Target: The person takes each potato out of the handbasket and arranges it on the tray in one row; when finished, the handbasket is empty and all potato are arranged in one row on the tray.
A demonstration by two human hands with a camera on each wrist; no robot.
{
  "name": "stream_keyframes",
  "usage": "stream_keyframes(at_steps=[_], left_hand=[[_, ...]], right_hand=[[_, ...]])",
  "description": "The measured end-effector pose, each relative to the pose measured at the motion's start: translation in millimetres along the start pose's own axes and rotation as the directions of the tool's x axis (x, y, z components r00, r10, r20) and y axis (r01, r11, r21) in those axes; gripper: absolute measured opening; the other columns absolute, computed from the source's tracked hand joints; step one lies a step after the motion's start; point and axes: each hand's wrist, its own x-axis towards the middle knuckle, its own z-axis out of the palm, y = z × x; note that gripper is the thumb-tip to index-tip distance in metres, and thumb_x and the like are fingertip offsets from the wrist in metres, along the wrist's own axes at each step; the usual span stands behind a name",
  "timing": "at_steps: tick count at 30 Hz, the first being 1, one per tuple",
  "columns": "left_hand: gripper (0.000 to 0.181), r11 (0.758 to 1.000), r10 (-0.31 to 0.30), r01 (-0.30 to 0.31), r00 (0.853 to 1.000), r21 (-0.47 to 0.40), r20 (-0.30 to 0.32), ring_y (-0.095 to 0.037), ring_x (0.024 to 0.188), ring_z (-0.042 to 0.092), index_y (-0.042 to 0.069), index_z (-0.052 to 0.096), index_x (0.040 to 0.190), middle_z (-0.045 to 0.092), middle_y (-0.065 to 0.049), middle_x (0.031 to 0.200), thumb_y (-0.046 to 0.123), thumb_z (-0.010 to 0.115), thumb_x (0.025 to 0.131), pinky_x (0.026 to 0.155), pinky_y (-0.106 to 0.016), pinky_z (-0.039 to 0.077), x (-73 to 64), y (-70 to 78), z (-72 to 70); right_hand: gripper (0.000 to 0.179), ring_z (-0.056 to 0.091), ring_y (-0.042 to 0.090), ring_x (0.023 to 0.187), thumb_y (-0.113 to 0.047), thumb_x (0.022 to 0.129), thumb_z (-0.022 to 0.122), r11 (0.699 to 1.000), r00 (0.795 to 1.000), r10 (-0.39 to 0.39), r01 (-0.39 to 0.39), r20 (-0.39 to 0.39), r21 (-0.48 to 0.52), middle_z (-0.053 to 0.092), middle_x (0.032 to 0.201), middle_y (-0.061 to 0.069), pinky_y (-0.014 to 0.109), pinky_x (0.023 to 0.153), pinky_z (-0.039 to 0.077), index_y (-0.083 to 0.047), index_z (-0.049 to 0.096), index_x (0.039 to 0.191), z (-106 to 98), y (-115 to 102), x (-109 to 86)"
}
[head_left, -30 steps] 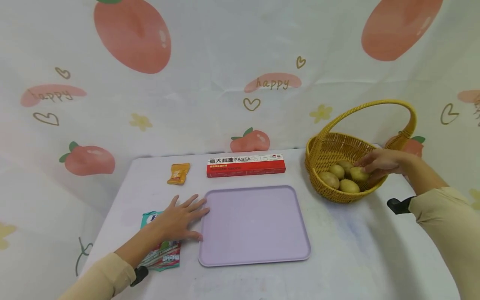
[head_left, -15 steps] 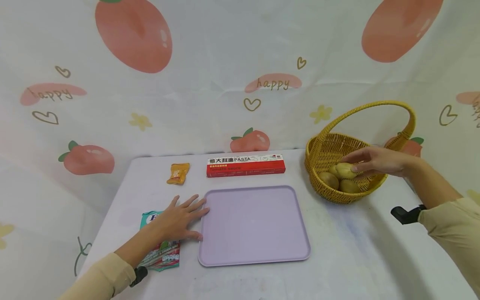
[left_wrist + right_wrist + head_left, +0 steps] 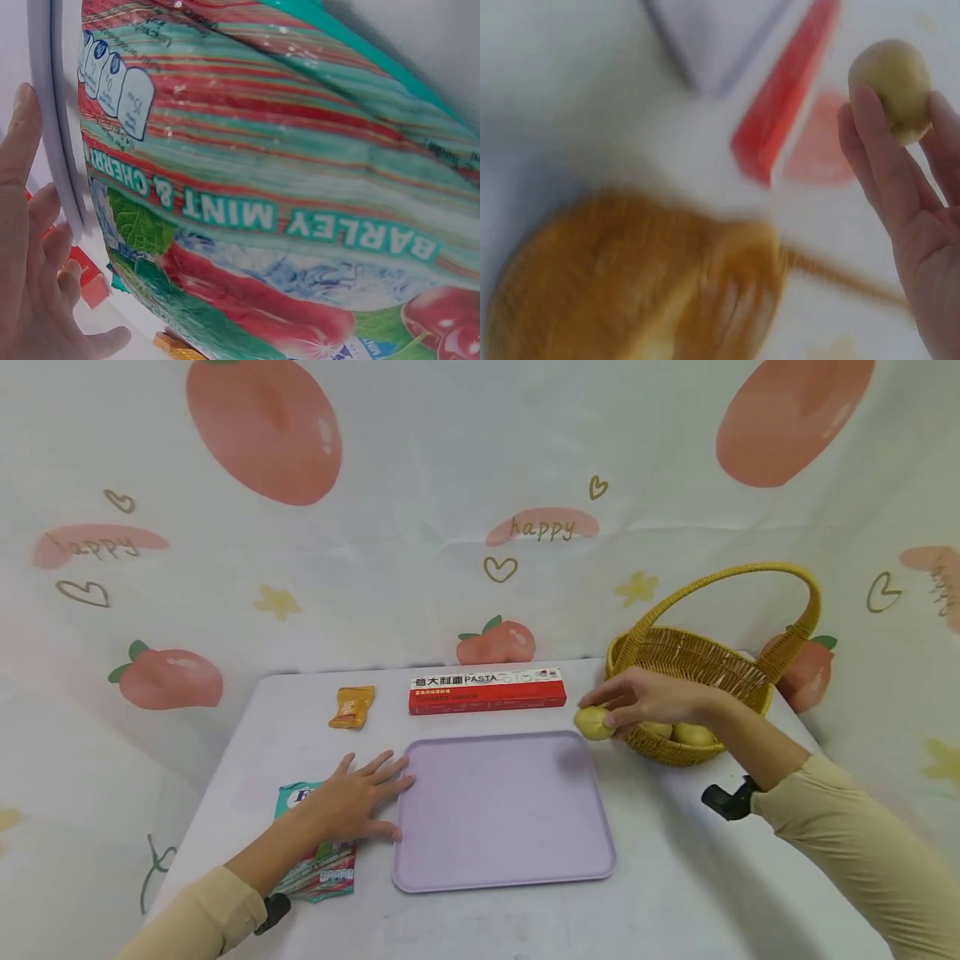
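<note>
Above the tray's far right corner, my right hand [image 3: 651, 697] holds a round, yellowish, potato-like piece of produce [image 3: 593, 723] between thumb and fingertips. The right wrist view shows this produce [image 3: 894, 90] with a small brown dimple. More of the same kind [image 3: 693, 734] lie in the yellow wicker basket [image 3: 671, 753], partly hidden by my right hand and forearm. My left hand [image 3: 362, 799] is spread flat with straight fingers, its fingertips at the left rim of the lilac tray [image 3: 502, 814]. Beneath that wrist lies a green and red "Barley Mint & Cherry" bag [image 3: 247, 150], partly covered.
A red and white pasta box [image 3: 487, 692] lies behind the tray. Left of it is a small orange packet [image 3: 351, 707]. The basket's tall arched handle [image 3: 750, 568] rises at the back right. A printed cloth [image 3: 375, 568] hangs behind the white table.
My right hand has lifted one yellowish piece out of the basket and carried it left, past the basket's rim to the tray's corner. My left hand has stayed in place.
</note>
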Motion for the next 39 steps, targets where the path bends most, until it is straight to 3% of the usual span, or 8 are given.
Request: stream_keyframes(at_steps=[5,13,20,27,30,36,39], left_hand=[[0.085,1.0,0.002,-0.002,1.0,0.003,-0.001,-0.038,0.149,0.022,0.021,0.046,0.15,0.033,-0.009,0.16,0.07,0.061,0.083,0.108,-0.074,0.02,-2.4,-0.8,0.2],[0.084,1.0,0.0,0.0,1.0,0.006,0.009,-0.038,0.149,0.022,0.022,0.046,0.15,0.033,-0.009,0.16,0.07,0.061,0.084,0.109,-0.074,0.021,-2.2,0.4,0.7],[0.084,1.0,0.008,-0.008,1.0,0.029,0.004,-0.037,0.149,0.022,0.023,0.046,0.151,0.033,-0.007,0.16,0.072,0.059,0.084,0.109,-0.073,0.021,1.0,0.0,1.6],[0.084,1.0,0.004,-0.004,1.0,0.021,0.011,-0.037,0.149,0.023,0.023,0.047,0.15,0.034,-0.008,0.16,0.072,0.06,0.083,0.108,-0.074,0.022,0.8,1.4,-0.9],[0.083,1.0,0.008,-0.008,1.0,0.025,0.003,-0.038,0.148,0.025,0.021,0.048,0.149,0.036,-0.009,0.159,0.07,0.061,0.084,0.107,-0.075,0.023,-0.1,1.3,-2.7],[0.083,0.999,0.015,-0.015,1.0,0.036,-0.006,-0.038,0.147,0.026,0.021,0.049,0.149,0.036,-0.009,0.159,0.071,0.06,0.084,0.106,-0.075,0.025,-1.2,1.0,-4.1],[0.083,1.0,0.007,-0.007,1.0,0.026,0.003,-0.038,0.148,0.026,0.021,0.048,0.149,0.036,-0.009,0.159,0.072,0.059,0.084,0.106,-0.075,0.025,-2.0,1.0,-4.0]], right_hand=[[0.041,0.063,0.024,0.093,-0.004,0.096,0.064,0.999,0.999,-0.036,0.035,0.033,0.018,0.066,0.108,0.014,0.04,0.084,0.059,0.006,0.057,0.134,36,-9,46.8],[0.041,0.064,0.023,0.097,-0.001,0.094,0.063,0.994,0.992,-0.109,0.109,-0.068,0.001,0.066,0.114,0.012,0.033,0.08,0.059,0.006,0.058,0.134,100,-11,115.2],[0.039,0.061,0.023,0.112,0.001,0.093,0.065,0.991,0.986,-0.135,0.133,-0.1,-0.023,0.066,0.121,0.011,0.032,0.098,0.051,0.005,0.061,0.131,138,-14,158.6],[0.036,0.061,0.026,0.113,0.006,0.089,0.067,0.973,0.954,-0.233,0.229,-0.187,-0.044,0.066,0.123,0.016,0.036,0.106,0.046,0.008,0.063,0.125,159,-21,185.3],[0.034,0.061,0.023,0.11,0.006,0.088,0.069,0.967,0.942,-0.249,0.229,-0.223,-0.114,0.069,0.119,0.014,0.034,0.105,0.047,0.005,0.066,0.122,166,-24,192.4],[0.032,0.06,0.015,0.096,-0.008,0.09,0.073,0.911,0.929,-0.241,0.116,-0.282,-0.397,0.071,0.112,0.003,0.031,0.087,0.05,-0.007,0.068,0.122,176,-35,192.8],[0.034,0.061,0.014,0.097,-0.012,0.091,0.072,0.887,0.934,-0.227,0.082,-0.275,-0.455,0.071,0.113,0.002,0.032,0.085,0.051,-0.008,0.068,0.125,175,-38,186.9]])
